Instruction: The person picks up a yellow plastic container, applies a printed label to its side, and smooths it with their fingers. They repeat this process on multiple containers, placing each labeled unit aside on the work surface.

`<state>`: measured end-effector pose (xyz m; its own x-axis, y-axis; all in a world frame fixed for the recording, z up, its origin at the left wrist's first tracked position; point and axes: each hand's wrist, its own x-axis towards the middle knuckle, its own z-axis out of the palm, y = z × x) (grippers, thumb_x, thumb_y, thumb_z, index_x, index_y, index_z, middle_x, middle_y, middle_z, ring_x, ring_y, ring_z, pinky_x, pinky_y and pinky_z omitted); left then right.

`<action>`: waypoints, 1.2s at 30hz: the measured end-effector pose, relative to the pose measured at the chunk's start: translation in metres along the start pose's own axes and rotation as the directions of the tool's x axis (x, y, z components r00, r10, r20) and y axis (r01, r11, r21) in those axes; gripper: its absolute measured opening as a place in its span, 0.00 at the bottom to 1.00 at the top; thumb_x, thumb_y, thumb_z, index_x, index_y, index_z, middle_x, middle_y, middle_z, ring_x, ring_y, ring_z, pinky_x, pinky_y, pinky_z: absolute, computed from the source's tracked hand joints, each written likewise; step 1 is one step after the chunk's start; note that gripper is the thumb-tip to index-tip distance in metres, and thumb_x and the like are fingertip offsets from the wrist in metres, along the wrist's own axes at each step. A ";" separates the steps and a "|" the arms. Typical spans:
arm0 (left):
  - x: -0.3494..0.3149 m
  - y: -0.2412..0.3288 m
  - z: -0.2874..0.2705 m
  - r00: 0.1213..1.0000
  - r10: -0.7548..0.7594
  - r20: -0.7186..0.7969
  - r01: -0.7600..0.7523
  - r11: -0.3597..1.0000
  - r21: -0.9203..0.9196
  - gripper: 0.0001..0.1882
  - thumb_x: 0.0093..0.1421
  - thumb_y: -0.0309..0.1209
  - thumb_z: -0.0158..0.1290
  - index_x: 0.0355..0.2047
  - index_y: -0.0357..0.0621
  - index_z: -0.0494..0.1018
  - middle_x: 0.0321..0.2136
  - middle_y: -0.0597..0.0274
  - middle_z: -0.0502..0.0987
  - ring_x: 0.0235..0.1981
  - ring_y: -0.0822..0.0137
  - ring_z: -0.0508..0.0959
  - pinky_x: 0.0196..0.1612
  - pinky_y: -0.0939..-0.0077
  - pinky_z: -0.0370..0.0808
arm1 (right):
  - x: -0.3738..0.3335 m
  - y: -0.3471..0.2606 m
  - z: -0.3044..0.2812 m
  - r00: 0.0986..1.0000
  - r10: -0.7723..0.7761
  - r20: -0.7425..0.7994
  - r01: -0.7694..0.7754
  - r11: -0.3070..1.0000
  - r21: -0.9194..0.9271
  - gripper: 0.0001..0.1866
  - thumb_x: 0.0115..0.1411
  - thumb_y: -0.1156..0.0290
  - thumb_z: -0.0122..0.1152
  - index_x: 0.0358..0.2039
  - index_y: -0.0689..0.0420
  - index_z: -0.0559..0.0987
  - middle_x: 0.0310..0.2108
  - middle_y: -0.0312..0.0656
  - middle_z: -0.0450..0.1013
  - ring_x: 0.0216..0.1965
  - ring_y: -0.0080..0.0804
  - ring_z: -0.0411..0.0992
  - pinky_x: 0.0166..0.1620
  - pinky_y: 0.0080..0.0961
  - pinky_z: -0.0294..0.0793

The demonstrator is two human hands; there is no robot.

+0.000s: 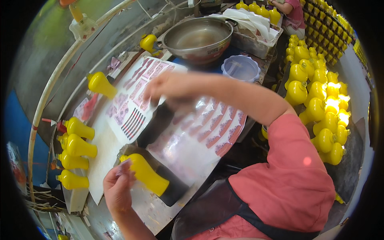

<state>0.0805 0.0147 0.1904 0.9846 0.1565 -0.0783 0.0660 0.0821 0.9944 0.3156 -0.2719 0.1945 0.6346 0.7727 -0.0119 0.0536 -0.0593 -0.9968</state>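
1. Nearest the camera, at lower right, was the person's red-pink sleeve [280,160] above a dark apron [200,208].
2. The yellow vase [150,176] lay tilted on a dark pad [176,190] at lower centre; its rounded body could have rolled if bumped or poorly steadied.
3. The left hand [118,188] looked closed on a small pale scrap [125,167] beside the vase's neck; too tight a pinch might have creased it. Whether it also gripped the neck could not be told.
4. The right hand [162,90], blurred above the printed white sheet [138,138], showed no clear grip; a careless brush might have shifted or torn the thin-looking pieces there.
5. The worktop [150,210] also bore a glossy sheet [180,160] of curved pink designs at centre, and a metal basin [198,38] and pale tub [240,68] toward the top.
6. More yellow vases [82,146] stood at left; others [298,93] crowded the right, near a laden rack [324,30] and another person [294,14] at upper right.
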 end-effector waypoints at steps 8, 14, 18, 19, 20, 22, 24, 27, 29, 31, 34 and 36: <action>-0.032 -0.024 0.023 0.962 -0.110 0.252 0.133 0.988 -0.073 0.21 0.58 0.27 0.61 0.51 0.31 0.77 0.38 0.59 0.81 0.34 0.72 0.78 0.37 0.79 0.73 | -0.030 0.037 0.144 0.933 0.265 0.242 -0.296 0.949 0.106 0.32 0.73 0.38 0.43 0.31 0.56 0.78 0.13 0.35 0.63 0.13 0.22 0.60 0.20 0.24 0.61; -0.059 -0.049 0.003 0.959 -0.134 0.250 0.181 0.967 -0.176 0.18 0.60 0.22 0.58 0.52 0.33 0.78 0.37 0.57 0.83 0.30 0.73 0.77 0.36 0.78 0.74 | -0.054 0.033 0.147 0.954 0.155 0.257 -0.205 0.962 0.178 0.21 0.66 0.51 0.64 0.39 0.59 0.83 0.17 0.30 0.70 0.14 0.13 0.61 0.18 0.16 0.57; -0.076 -0.057 -0.001 0.964 -0.123 0.236 0.160 0.977 -0.144 0.17 0.61 0.23 0.58 0.51 0.36 0.79 0.34 0.63 0.81 0.30 0.74 0.77 0.37 0.79 0.76 | -0.052 0.035 0.171 0.960 0.195 0.203 -0.219 0.970 0.103 0.12 0.64 0.64 0.67 0.39 0.61 0.82 0.24 0.34 0.77 0.16 0.13 0.65 0.19 0.14 0.61; -0.080 -0.059 -0.002 0.966 -0.130 0.223 0.164 0.977 -0.138 0.17 0.61 0.23 0.58 0.51 0.36 0.79 0.34 0.64 0.81 0.30 0.74 0.77 0.37 0.79 0.76 | -0.052 0.035 0.177 0.951 0.265 0.158 -0.279 0.957 0.080 0.10 0.65 0.67 0.67 0.40 0.60 0.81 0.25 0.35 0.78 0.16 0.13 0.65 0.19 0.13 0.61; -0.085 -0.061 -0.005 0.967 -0.133 0.215 0.164 0.977 -0.134 0.17 0.61 0.23 0.58 0.51 0.36 0.80 0.34 0.64 0.81 0.30 0.74 0.77 0.38 0.79 0.76 | -0.053 0.035 0.181 0.962 0.200 0.187 -0.217 0.973 0.078 0.09 0.65 0.67 0.66 0.39 0.60 0.81 0.25 0.35 0.78 0.17 0.12 0.66 0.19 0.13 0.62; -0.091 -0.065 -0.011 0.968 -0.158 0.193 0.178 0.980 -0.088 0.15 0.61 0.25 0.60 0.48 0.36 0.80 0.33 0.65 0.81 0.32 0.75 0.77 0.39 0.78 0.77 | -0.057 0.034 0.185 0.976 0.173 0.135 -0.178 0.984 0.028 0.09 0.65 0.68 0.66 0.38 0.60 0.81 0.25 0.35 0.78 0.18 0.11 0.67 0.21 0.12 0.62; -0.095 -0.072 -0.017 0.973 -0.181 0.145 0.186 0.982 -0.020 0.14 0.61 0.26 0.62 0.46 0.36 0.81 0.33 0.65 0.81 0.32 0.76 0.77 0.39 0.78 0.77 | -0.063 0.035 0.186 0.980 0.185 0.078 -0.187 0.982 0.021 0.08 0.65 0.69 0.65 0.38 0.60 0.80 0.26 0.35 0.78 0.20 0.10 0.67 0.22 0.12 0.63; -0.099 -0.083 -0.030 0.971 -0.237 0.041 0.233 0.969 0.085 0.11 0.59 0.28 0.65 0.40 0.38 0.81 0.33 0.65 0.81 0.33 0.76 0.78 0.39 0.79 0.76 | -0.072 0.043 0.186 0.983 0.186 -0.014 -0.183 0.977 0.106 0.08 0.66 0.68 0.65 0.38 0.60 0.79 0.26 0.33 0.76 0.18 0.10 0.65 0.21 0.12 0.61; -0.102 -0.089 -0.040 0.961 -0.276 -0.010 0.274 0.949 0.154 0.10 0.58 0.29 0.66 0.38 0.38 0.81 0.33 0.66 0.81 0.33 0.76 0.78 0.39 0.80 0.75 | -0.078 0.054 0.189 0.979 0.188 -0.077 -0.179 0.977 0.114 0.08 0.67 0.69 0.64 0.38 0.59 0.77 0.25 0.31 0.74 0.17 0.10 0.64 0.19 0.11 0.60; -0.102 -0.094 -0.050 0.955 -0.294 -0.028 0.294 0.935 0.199 0.10 0.58 0.29 0.67 0.37 0.39 0.80 0.33 0.66 0.81 0.33 0.75 0.78 0.40 0.81 0.75 | -0.081 0.067 0.190 0.973 0.186 -0.133 -0.168 0.976 0.137 0.09 0.67 0.67 0.64 0.39 0.59 0.77 0.23 0.31 0.73 0.16 0.12 0.64 0.19 0.12 0.61; -0.096 -0.106 -0.058 0.969 -0.242 -0.056 0.248 0.955 0.163 0.11 0.56 0.30 0.68 0.36 0.39 0.81 0.31 0.67 0.81 0.34 0.78 0.78 0.40 0.81 0.73 | -0.085 0.087 0.190 0.963 0.190 -0.193 -0.157 0.973 0.171 0.11 0.67 0.64 0.64 0.39 0.60 0.77 0.19 0.32 0.71 0.15 0.14 0.65 0.18 0.15 0.62; -0.092 -0.113 -0.062 0.973 -0.218 -0.074 0.226 0.967 0.122 0.11 0.56 0.29 0.67 0.37 0.39 0.80 0.32 0.67 0.81 0.34 0.77 0.78 0.41 0.81 0.73 | -0.085 0.098 0.189 0.949 0.209 -0.236 -0.162 0.965 0.205 0.11 0.67 0.65 0.64 0.40 0.59 0.77 0.19 0.32 0.71 0.16 0.14 0.65 0.18 0.15 0.61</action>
<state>-0.0280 0.0523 0.0811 0.9317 0.2074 -0.2981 0.3057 -0.0052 0.9521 0.1213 -0.2247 0.0826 0.7952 0.5720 -0.2013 -0.2093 -0.0527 -0.9764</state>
